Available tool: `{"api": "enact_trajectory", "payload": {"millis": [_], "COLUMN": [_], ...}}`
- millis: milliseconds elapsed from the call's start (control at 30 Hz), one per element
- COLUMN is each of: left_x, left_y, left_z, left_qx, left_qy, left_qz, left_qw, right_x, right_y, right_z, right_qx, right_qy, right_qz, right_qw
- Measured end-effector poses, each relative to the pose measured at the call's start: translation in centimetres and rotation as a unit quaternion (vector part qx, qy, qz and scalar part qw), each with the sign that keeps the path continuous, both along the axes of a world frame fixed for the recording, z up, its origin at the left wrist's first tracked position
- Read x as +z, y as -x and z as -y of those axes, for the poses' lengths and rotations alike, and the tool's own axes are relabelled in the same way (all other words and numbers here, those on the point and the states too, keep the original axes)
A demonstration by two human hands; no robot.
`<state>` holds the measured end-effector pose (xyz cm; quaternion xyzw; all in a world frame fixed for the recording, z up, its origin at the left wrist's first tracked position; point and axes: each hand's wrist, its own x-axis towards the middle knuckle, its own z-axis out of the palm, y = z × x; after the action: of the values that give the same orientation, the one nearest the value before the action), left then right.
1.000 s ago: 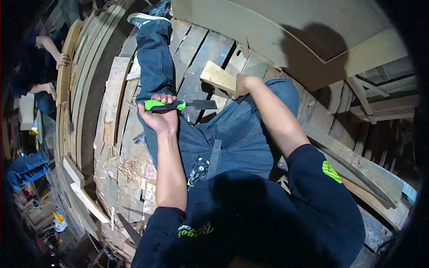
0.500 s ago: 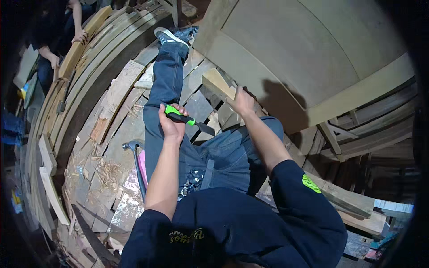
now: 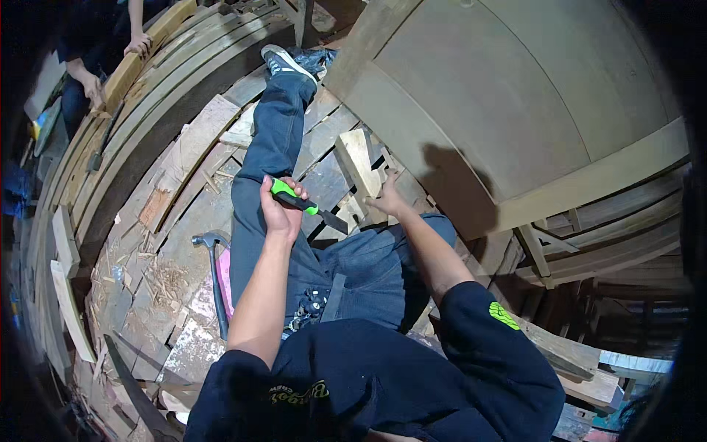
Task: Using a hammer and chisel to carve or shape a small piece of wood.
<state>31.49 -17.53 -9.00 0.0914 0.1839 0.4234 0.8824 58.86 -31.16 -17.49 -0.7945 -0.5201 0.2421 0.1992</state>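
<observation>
My left hand (image 3: 278, 210) is closed around the green-and-black handle of a chisel (image 3: 300, 199). Its flat dark blade points right and toward me, above my bent leg. Beside it, my right hand (image 3: 389, 199) has its thumb and fingers either side of the near end of a pale wood block (image 3: 356, 158). The block lies tilted among other wood pieces between my legs; my fingers hide part of that end.
A claw hammer (image 3: 216, 276) lies left of my left forearm, by a pink piece (image 3: 226, 280). Wood shavings (image 3: 168, 283) litter the boards. Curved timbers (image 3: 173, 96) stand at left, where another person's hand (image 3: 138, 44) rests. A large wooden panel (image 3: 471, 81) stands at right.
The wood block has turned, its near end swinging toward me with my right hand, whose fingers have spread wider. My left hand still holds the chisel. The view has shifted slightly.
</observation>
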Motion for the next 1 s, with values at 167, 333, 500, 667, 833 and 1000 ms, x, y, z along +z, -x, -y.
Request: {"api": "enact_trajectory", "payload": {"millis": [167, 333, 500, 667, 833, 1000], "left_x": [0.0, 0.9, 0.7, 0.5, 1.1, 0.5], "left_y": [0.1, -1.8, 0.0, -0.2, -0.8, -0.2], "left_z": [0.0, 0.7, 0.5, 0.2, 0.3, 0.2], "left_qx": [0.004, -0.009, 0.016, 0.012, 0.001, 0.004], "left_qy": [-0.026, -0.028, -0.025, -0.021, -0.023, -0.026], "left_qz": [-0.022, -0.027, -0.041, -0.024, -0.022, -0.033], "left_qw": [0.999, 0.999, 0.999, 0.999, 0.999, 0.999], "right_x": [-1.0, -0.1, 9.3, 15.4, 11.1, 12.4], "right_y": [-0.5, -3.7, -0.8, 0.7, 3.8, 7.6], "right_z": [-0.1, 1.5, 0.3, 1.2, 5.1, 4.4], "right_qx": [-0.050, -0.187, -0.063, 0.163, -0.088, -0.248], "right_qy": [0.222, 0.184, -0.130, -0.248, -0.245, -0.278], "right_qz": [-0.022, 0.050, 0.281, 0.208, 0.013, -0.558], "right_qw": [0.974, 0.964, 0.949, 0.932, 0.966, 0.741]}}
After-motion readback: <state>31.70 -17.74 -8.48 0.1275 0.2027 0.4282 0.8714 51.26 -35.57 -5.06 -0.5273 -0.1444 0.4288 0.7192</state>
